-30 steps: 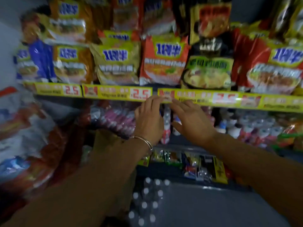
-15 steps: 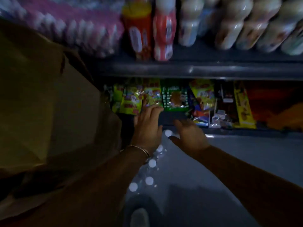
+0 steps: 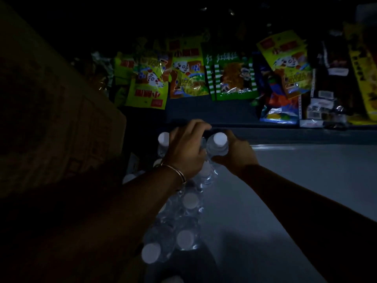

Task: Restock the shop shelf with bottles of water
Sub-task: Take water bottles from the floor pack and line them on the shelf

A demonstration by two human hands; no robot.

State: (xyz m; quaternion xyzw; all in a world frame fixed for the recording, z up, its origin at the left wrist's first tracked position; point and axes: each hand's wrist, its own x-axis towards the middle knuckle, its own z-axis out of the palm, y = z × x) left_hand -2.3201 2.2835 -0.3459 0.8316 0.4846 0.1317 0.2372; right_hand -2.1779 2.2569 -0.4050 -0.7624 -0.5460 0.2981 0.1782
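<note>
A shrink-wrapped pack of water bottles point(image 3: 184, 225) with white caps stands on the floor below me. My left hand point(image 3: 186, 149), a bangle on its wrist, curls over a bottle at the pack's far end; that bottle is mostly hidden under the fingers. My right hand point(image 3: 236, 156) grips the neck of a white-capped water bottle point(image 3: 217, 145) right beside it. The two hands almost touch. The bottom shelf point(image 3: 208, 113) lies just beyond the hands.
Several snack packets point(image 3: 189, 74) lean along the bottom shelf. A large cardboard box point(image 3: 57, 119) stands close on the left. Pale floor point(image 3: 295, 190) stretches to the right of the pack. The scene is very dark.
My view has dropped from the upper shelves to the floor. Both hands came down from the drinks shelf and now grip bottles at the far end of the pack.
</note>
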